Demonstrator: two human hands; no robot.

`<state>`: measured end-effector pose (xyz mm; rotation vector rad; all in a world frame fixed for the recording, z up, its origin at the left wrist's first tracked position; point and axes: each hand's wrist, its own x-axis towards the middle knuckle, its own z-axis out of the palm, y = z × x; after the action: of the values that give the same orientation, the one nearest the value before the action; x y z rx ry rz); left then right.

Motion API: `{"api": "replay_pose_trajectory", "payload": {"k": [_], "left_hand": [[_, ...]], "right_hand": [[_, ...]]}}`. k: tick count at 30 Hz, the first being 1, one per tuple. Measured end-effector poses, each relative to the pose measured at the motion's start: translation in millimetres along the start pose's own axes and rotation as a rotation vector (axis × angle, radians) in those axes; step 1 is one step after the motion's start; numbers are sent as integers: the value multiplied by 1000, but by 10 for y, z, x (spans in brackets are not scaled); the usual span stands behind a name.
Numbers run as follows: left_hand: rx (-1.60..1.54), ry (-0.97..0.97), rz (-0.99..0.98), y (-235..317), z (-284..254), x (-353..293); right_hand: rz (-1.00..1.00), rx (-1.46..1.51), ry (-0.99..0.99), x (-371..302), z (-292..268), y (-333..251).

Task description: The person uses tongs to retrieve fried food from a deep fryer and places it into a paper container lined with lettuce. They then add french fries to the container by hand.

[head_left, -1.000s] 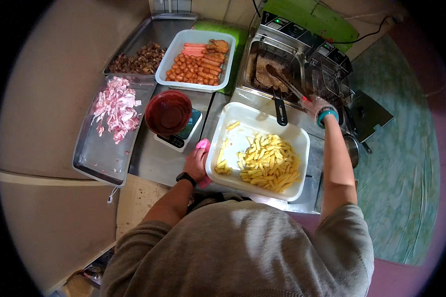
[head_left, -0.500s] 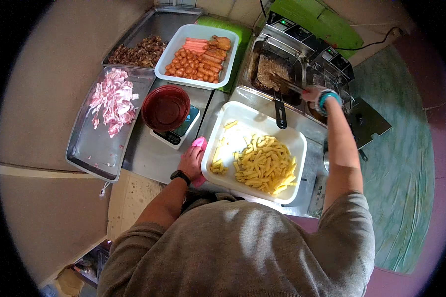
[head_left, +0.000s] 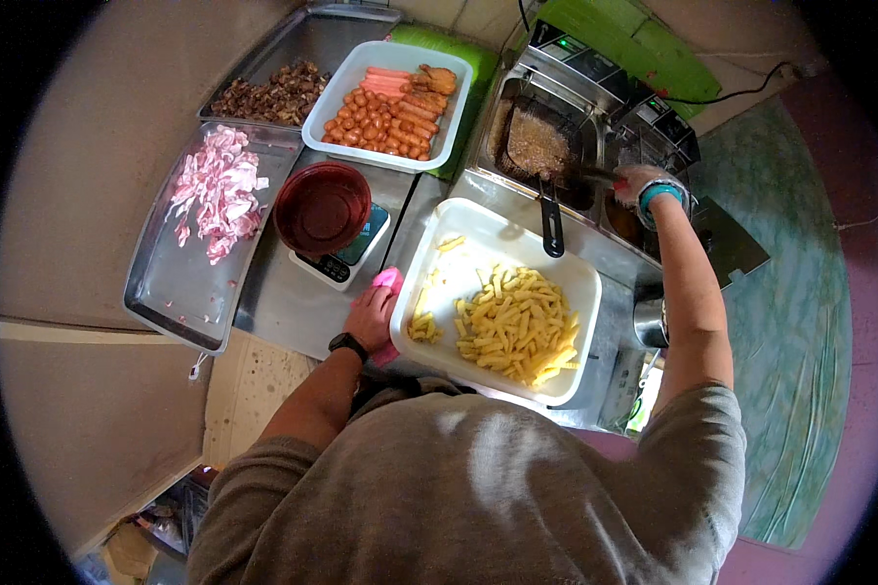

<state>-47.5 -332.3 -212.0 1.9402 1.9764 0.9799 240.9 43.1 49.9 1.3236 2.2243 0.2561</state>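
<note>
My right hand (head_left: 642, 185), in a clear glove with a teal band at the wrist, is closed on a pair of tongs (head_left: 597, 174), blurred by motion. The tongs point left toward a fryer basket (head_left: 513, 174) sunk in bubbling oil (head_left: 538, 144). The basket's black handle (head_left: 551, 229) reaches over a white tub (head_left: 427, 363) of cut potato fries (head_left: 517, 322). Beside the tub's left wall, my left hand (head_left: 370, 317) is closed on a pink cloth (head_left: 388, 282) on the steel counter; its fingers are partly hidden.
Left of the tub, a dark red bowl (head_left: 323, 207) sits on a digital scale (head_left: 334, 268). Farther left lies a metal tray (head_left: 180, 297) with sliced raw meat (head_left: 219, 190). A white tub (head_left: 324, 146) holds sausages. A second fryer well (head_left: 626, 219) lies below my right hand.
My right hand and the tongs have drawn right, away from the basket. The bubbling oil shows more fully. My left hand stays on the cloth.
</note>
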Motion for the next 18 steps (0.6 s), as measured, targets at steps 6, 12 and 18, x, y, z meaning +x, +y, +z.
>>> {"api": "replay_pose_trajectory", "payload": {"k": [6,12,18], "left_hand": [[47,19,-2,60,-46,3],[139,-11,121,-64,69,5],[193,-31,110,-36,-2,-32]], "right_hand": [[60,161,159,149,3,191],[149,332,-94,624,537,-78],[-31,372,-126,313,261,-251]]}}
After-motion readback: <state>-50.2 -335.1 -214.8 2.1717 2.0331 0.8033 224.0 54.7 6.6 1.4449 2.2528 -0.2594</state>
